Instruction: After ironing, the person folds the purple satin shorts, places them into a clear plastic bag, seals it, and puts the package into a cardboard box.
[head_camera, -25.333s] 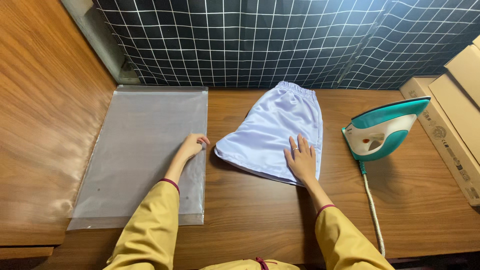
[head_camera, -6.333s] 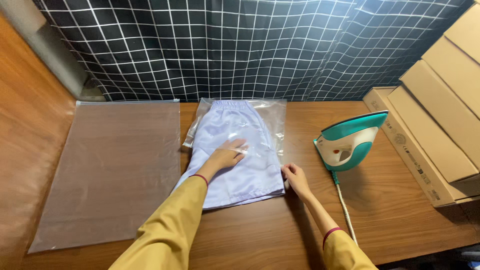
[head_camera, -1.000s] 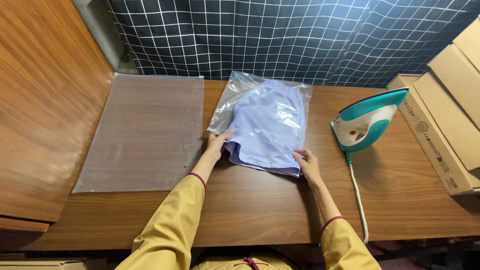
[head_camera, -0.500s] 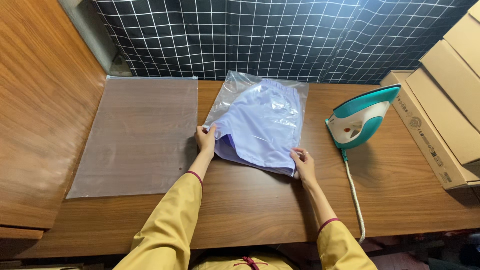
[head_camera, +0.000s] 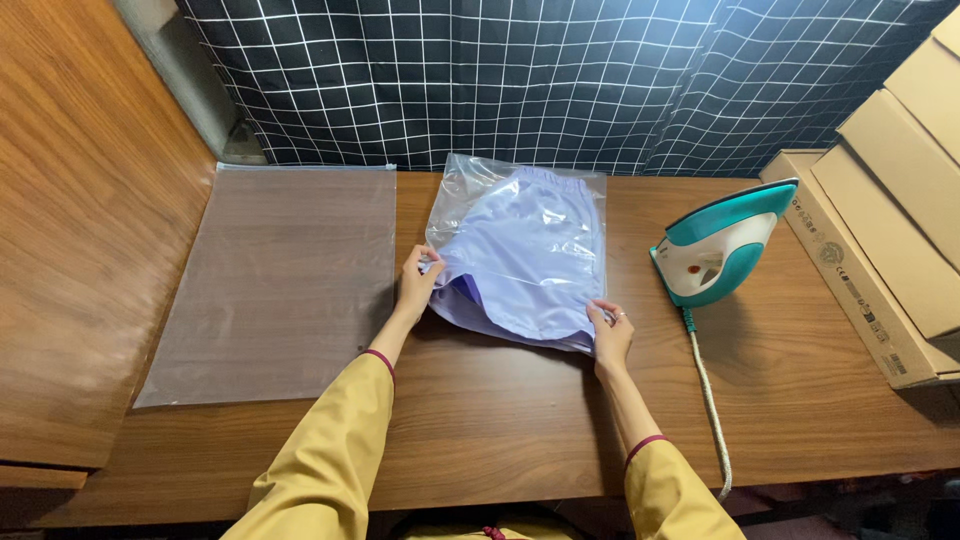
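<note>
- While both arms in yellow sleeves reach over the wooden table (head_camera: 500, 440), the left hand (head_camera: 417, 285) pinches the near left corner of a clear plastic bag (head_camera: 470, 190), fingers closed on the film.
- The right hand (head_camera: 610, 335) grips the bag's near right corner, also closed on it.
- A folded lilac garment (head_camera: 525, 255) lies mid-table inside the bag, its near hem poking out of the mouth.
- To my eye the bagging step is nearly finished; the next move calls for easing the film over that last hem without creasing the fold.
- A stack of flat clear bags (head_camera: 280, 270) lies just left, beside the left wrist.
- A teal and white iron (head_camera: 720, 245) stands to the right, its cord (head_camera: 708, 400) trailing close by the right forearm, which could snag.
- Cardboard boxes (head_camera: 880, 220) crowd the right edge.
</note>
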